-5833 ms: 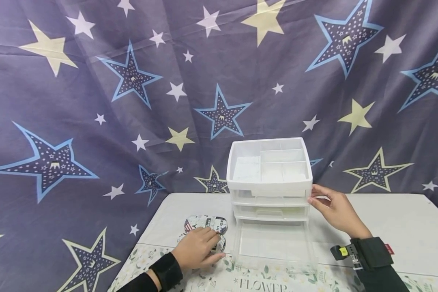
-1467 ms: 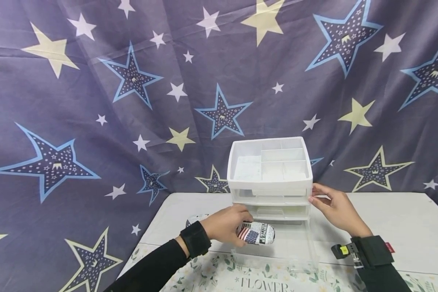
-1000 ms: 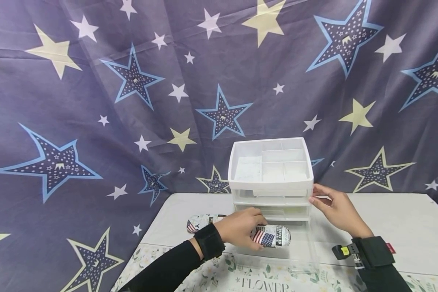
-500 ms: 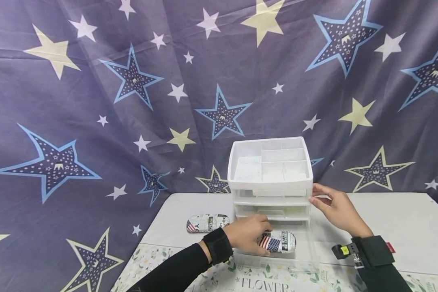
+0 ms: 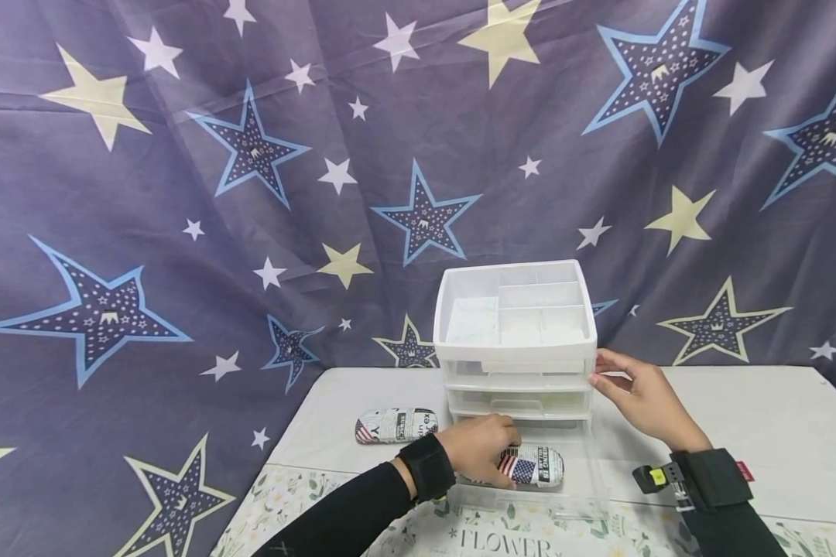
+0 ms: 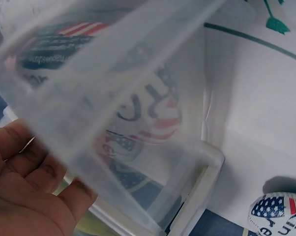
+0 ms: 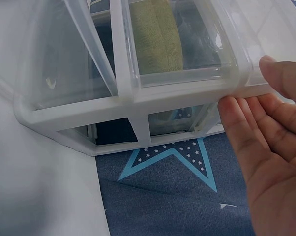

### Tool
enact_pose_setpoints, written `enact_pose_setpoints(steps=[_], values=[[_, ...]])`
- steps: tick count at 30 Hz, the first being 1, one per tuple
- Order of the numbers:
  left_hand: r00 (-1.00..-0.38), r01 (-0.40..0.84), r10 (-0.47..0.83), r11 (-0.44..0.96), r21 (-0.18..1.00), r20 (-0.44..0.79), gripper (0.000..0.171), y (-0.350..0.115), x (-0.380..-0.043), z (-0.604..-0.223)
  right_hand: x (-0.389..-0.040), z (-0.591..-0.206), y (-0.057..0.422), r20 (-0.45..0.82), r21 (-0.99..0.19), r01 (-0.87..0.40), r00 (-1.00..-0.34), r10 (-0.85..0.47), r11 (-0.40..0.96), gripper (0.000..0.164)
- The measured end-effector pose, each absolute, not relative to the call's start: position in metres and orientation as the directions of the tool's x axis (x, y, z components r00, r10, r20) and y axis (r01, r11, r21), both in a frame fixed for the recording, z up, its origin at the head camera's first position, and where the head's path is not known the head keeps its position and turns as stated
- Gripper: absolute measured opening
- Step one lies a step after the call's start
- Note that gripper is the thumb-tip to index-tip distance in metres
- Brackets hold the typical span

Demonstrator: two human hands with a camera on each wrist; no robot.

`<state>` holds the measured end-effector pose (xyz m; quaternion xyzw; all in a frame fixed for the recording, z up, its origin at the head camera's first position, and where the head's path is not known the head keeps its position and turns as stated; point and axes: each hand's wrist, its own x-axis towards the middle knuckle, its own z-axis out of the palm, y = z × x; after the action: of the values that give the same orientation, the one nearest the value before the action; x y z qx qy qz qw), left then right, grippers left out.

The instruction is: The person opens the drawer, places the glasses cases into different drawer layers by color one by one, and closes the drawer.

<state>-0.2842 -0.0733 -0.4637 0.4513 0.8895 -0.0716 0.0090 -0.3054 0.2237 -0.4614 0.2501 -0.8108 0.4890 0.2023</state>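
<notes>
A white and clear plastic drawer unit [image 5: 515, 352] stands on the table with its bottom drawer [image 5: 585, 472] pulled out. Over that drawer my left hand [image 5: 477, 449] holds one end of a rounded glasses case [image 5: 539, 466] printed with newsprint and a flag. Through the clear drawer wall, the left wrist view shows this glasses case [image 6: 155, 115] blurred, beside my curled fingers. My right hand [image 5: 644, 402] grips the unit's right front edge, thumb in front and fingers along the side. A second, matching glasses case [image 5: 395, 425] lies on the table left of the unit.
An olive-coloured item [image 7: 155, 39] shows inside a closed drawer. The unit's top tray [image 5: 470, 317] has divided compartments. A floral mat [image 5: 508, 541] lettered FLOWER covers the table's front. A star-patterned cloth [image 5: 306, 193] hangs behind.
From the two cases on the left, my left hand has carried one rightward over the open drawer, then slightly down. The second case stays on the table. My right hand keeps its place.
</notes>
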Motion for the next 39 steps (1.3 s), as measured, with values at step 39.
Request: enact_pose_setpoints(steps=[39], values=[[-0.512, 0.858, 0.858, 0.513, -0.026, 0.019, 0.010, -0.114, -0.268, -0.458, -0.306, -0.462, 0.223, 0.576, -0.687, -0.607, -0.790, -0.210, 0.399, 0.043]])
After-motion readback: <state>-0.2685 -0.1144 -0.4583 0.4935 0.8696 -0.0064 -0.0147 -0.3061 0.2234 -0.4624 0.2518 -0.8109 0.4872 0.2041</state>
